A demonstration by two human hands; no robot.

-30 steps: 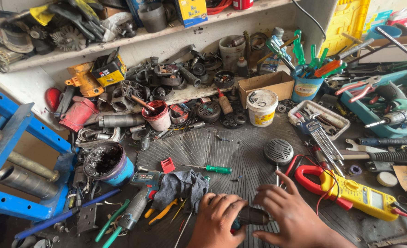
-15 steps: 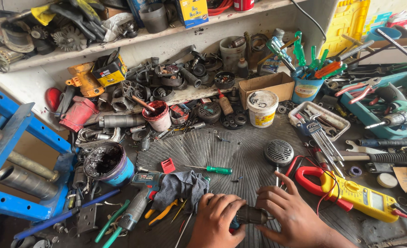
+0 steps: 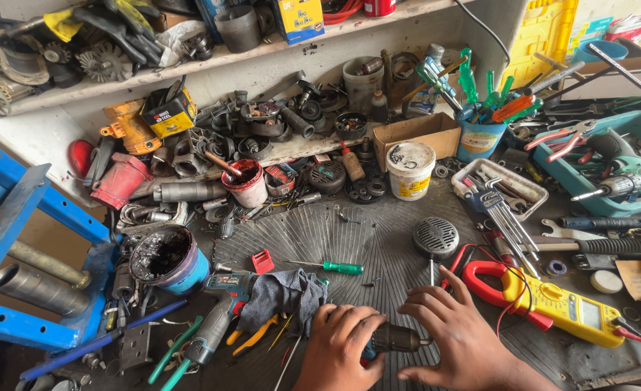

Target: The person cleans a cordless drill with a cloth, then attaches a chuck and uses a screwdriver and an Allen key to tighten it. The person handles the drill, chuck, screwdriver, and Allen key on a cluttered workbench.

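At the near edge of the cluttered workbench, the person's left hand (image 3: 342, 346) curls tightly over a dark cylindrical drill chuck (image 3: 395, 337), fingers wrapped around its rear part. The right hand (image 3: 459, 339) lies just beside it with fingers spread wide and flat, the thumb side touching the chuck's front end; whether it actually grips the chuck cannot be told. The chuck lies on its side between the two hands, over the ribbed grey mat (image 3: 349, 239).

Just left of the left hand sits a crumpled grey rag (image 3: 285, 293), partly covering a blue-green cordless drill (image 3: 222, 308). A green-handled screwdriver (image 3: 331, 266) lies on the mat beyond the hands, near a small red plastic piece (image 3: 263, 261). To the right, a yellow and red clamp meter (image 3: 545, 300) rests near the right hand, its red jaw toward the fingers. A round grey perforated cover (image 3: 436, 237) lies farther back, and a white lidded tub (image 3: 410, 169) stands beside a cardboard box (image 3: 416, 134).
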